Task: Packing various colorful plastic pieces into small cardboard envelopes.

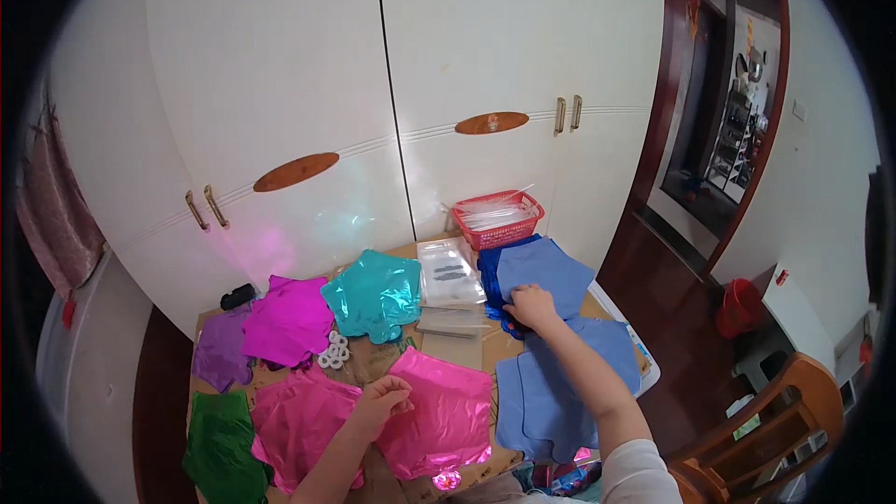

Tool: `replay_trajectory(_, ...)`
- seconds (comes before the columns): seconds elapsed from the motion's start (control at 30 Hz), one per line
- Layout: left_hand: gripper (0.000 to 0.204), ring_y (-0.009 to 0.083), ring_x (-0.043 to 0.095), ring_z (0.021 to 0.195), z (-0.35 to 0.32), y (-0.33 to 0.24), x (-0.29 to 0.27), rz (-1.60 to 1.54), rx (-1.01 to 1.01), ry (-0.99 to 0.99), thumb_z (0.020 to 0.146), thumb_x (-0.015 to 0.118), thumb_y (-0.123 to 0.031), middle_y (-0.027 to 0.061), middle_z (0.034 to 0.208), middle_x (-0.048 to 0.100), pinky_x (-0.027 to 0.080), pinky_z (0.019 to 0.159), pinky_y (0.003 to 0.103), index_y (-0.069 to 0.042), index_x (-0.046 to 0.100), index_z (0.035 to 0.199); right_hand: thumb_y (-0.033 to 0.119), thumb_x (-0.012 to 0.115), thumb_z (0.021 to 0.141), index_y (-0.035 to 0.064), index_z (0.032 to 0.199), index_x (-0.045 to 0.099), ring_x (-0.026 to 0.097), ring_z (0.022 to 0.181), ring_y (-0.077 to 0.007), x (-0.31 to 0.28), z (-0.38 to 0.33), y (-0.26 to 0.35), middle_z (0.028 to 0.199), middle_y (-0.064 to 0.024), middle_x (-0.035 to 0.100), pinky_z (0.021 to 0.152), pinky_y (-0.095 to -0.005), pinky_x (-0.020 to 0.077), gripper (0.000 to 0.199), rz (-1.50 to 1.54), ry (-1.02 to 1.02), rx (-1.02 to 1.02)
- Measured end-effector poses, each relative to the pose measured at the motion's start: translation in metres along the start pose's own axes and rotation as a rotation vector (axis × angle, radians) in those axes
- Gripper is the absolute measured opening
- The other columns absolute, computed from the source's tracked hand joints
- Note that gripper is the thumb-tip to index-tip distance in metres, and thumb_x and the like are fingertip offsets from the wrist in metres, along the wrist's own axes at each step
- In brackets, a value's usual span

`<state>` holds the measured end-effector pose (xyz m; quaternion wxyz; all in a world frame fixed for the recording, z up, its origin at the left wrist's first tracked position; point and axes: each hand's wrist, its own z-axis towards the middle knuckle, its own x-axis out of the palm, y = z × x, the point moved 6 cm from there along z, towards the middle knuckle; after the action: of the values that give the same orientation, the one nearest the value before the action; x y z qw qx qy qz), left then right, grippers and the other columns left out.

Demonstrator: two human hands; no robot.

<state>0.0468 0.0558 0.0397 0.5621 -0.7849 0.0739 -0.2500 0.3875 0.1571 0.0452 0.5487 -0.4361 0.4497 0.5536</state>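
Foil risk: left hand (381, 399) pinches the pink foil balloon (439, 422) at table front, right hand (532, 306) grips the blue stack (534, 273) behind; slippery sheets overlapping the table edge (644, 369) could slide off.

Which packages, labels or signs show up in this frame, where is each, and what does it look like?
Clear plastic bag: table centre, behind the pink foil; flat, see-through, with a dark printed patch.
Stack of clear bags: just in front of it; flat, greyish.
Red basket: table's back edge, by the cupboard; rectangular mesh, holding clear wrapped items.
No signs or screens visible.
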Motion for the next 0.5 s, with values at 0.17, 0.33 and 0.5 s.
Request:
replay_trajectory(0.17, 0.006, 0.0095, 0.057, 0.066, -0.003, 0.009, -0.006, -0.022, -0.008, 0.007, 0.087, 0.056, -0.005, -0.0002, 0.077, 0.057, 0.052, 0.072, 0.028, -0.005, 0.058, 0.093, 0.029, 0.060, 0.078, 0.0117, 0.092, 0.070, 0.063, 0.086, -0.0314, 0.009, 0.007, -0.013, 0.092, -0.0124, 0.067, 0.076, -0.0419, 0.0521, 0.024, 0.152, -0.072, 0.116)
replay_trajectory(0.33, 0.006, 0.0094, 0.057, 0.067, -0.006, 0.010, -0.008, 0.045, -0.008, 0.012, 0.087, 0.057, -0.006, -0.0003, 0.080, 0.057, 0.051, 0.071, 0.026, -0.006, 0.058, 0.093, 0.025, 0.056, 0.077, 0.0077, 0.092, 0.069, 0.063, 0.084, -0.0362, 0.014, 0.007, -0.034, 0.089, -0.0172, 0.066, 0.075, -0.0430, 0.0505, 0.026, 0.440, -0.179, 0.311)
replay_trajectory(0.5, 0.006, 0.0102, 0.059, 0.071, -0.007, 0.011, -0.012, 0.090, 0.021, 0.031, 0.088, 0.056, -0.007, 0.0004, 0.082, 0.058, 0.049, 0.068, 0.024, -0.005, 0.058, 0.094, 0.025, 0.055, 0.080, -0.0018, 0.091, 0.064, 0.061, 0.086, -0.0406, 0.015, 0.006, -0.078, 0.089, -0.0240, 0.064, 0.075, -0.0445, 0.0478, 0.031, 0.813, -0.337, 0.496)
